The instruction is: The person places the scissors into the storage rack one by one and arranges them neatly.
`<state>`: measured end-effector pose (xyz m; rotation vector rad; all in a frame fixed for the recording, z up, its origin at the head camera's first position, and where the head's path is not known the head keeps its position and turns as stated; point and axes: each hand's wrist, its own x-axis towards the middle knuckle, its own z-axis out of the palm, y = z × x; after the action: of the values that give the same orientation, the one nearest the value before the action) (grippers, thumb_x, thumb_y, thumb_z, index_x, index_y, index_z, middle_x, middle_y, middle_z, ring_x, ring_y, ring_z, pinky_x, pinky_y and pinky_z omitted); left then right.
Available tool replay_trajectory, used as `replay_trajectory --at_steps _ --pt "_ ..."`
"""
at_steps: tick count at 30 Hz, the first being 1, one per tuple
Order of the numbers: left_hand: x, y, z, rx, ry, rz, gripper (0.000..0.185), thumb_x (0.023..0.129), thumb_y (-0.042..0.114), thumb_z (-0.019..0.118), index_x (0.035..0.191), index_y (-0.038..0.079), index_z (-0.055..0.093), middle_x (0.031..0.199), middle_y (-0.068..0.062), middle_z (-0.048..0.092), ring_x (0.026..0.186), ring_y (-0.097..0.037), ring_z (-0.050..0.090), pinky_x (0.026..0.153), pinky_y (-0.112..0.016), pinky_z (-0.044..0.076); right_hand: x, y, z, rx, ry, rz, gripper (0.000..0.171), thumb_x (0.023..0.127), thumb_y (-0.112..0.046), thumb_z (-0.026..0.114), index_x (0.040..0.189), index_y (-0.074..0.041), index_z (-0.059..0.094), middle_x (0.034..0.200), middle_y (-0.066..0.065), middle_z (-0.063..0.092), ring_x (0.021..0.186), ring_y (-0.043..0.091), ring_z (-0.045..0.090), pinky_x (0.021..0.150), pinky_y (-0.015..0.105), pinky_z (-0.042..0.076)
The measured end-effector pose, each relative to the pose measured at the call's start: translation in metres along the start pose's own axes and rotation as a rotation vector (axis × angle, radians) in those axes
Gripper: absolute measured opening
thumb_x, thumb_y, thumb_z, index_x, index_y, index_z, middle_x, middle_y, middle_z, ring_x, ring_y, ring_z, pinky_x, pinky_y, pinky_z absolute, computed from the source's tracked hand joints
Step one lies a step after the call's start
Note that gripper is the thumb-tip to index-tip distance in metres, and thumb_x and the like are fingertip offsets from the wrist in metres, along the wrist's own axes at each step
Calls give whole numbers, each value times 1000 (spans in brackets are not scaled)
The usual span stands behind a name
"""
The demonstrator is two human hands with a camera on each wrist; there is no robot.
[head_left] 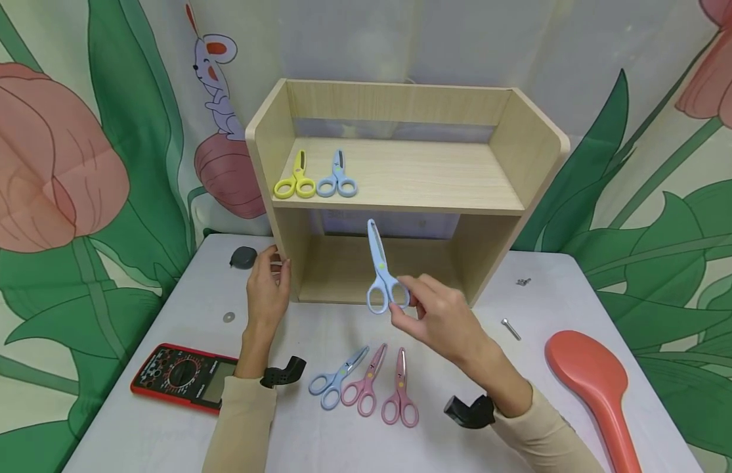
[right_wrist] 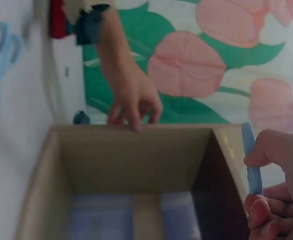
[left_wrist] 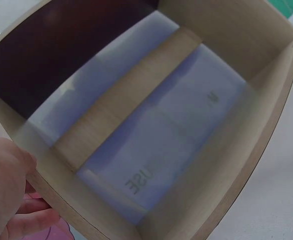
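Note:
My right hand (head_left: 439, 315) pinches a pair of light blue scissors (head_left: 378, 259) by one handle ring. Its blades point up, in front of the lower opening of a pale wooden shelf (head_left: 366, 281). Seen edge-on in the right wrist view, the same scissors (right_wrist: 252, 159) sit between thumb and fingers. At the shelf's left side panel, my left hand (head_left: 266, 289) rests against the front edge with loosely bent fingers. On the upper board lie yellow scissors (head_left: 299, 176) and blue scissors (head_left: 338, 174), side by side. Blue scissors (head_left: 339, 378) and two pink scissors (head_left: 366, 381) (head_left: 400, 389) lie on the table.
A red-framed multimeter (head_left: 182, 374) lies partly under the left forearm. Near the left hand are a dark rounded object (head_left: 243, 257) and a washer (head_left: 228, 316). To the right lie a bolt (head_left: 510, 329), small metal pieces (head_left: 523, 282) and a large red spoon-shaped object (head_left: 590, 368).

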<state>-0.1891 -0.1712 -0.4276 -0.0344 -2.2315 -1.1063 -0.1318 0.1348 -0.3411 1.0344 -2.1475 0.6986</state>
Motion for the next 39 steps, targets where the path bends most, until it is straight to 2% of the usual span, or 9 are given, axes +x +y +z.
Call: replay_trajectory --at_steps 4,7,12,18,21,25,28,34,39 --pt "0 1 0 2 0 -2 38 100 13 60 135 -1 51 117 -24 60 99 -35 68 83 -47 63 31 10 -12 -33 36 9 23 76 -10 77 95 1 69 64 3 52 56 7 45 47 15 39" --pt "0 1 0 5 1 0 38 100 13 60 135 -1 51 117 -24 60 99 -35 68 82 -46 63 53 18 -18 -52 28 50 20 79 -12 74 93 2 70 64 4 54 57 9 47 48 19 40" --pt "0 1 0 16 0 1 38 100 13 60 135 -1 51 117 -24 60 99 -35 68 83 -46 63 85 27 -26 -68 -17 158 18 82 -17 70 86 0 69 64 5 53 59 15 47 51 24 37" --pt "1 1 0 16 -1 -1 38 100 12 60 134 -2 51 117 -24 61 99 -35 68 83 -46 63 120 39 -28 -118 -92 283 22 84 -19 63 69 -4 60 58 2 43 58 17 41 53 26 29" --pt "1 0 1 22 -2 -3 38 100 13 60 134 -1 51 117 -24 60 100 -34 67 84 -46 63 134 44 -29 -123 -144 355 21 82 -20 61 69 -4 63 57 0 41 58 16 38 53 26 27" --pt "0 0 1 22 0 1 38 100 13 60 134 -1 51 117 -24 60 99 -35 67 83 -46 63 145 50 -27 -96 -189 443 22 80 -21 62 83 -2 73 59 0 47 58 15 39 53 26 28" --pt "0 0 1 18 0 3 38 100 13 60 134 -1 51 117 -24 60 99 -35 67 83 -47 63 149 54 -24 -68 -210 481 27 81 -23 63 91 -1 74 61 1 52 57 14 40 53 26 30" --pt "0 1 0 19 -3 3 38 101 14 60 135 -1 50 117 -24 60 100 -35 67 84 -47 62 153 58 -19 -43 -233 519 29 83 -27 64 95 -2 75 65 1 57 60 14 45 56 25 35" --pt "0 0 0 12 -4 -2 38 100 13 60 135 -1 50 117 -24 60 100 -35 67 84 -47 62 155 61 -16 -5 -250 512 28 84 -29 64 93 -4 73 65 1 54 61 15 44 58 26 34"
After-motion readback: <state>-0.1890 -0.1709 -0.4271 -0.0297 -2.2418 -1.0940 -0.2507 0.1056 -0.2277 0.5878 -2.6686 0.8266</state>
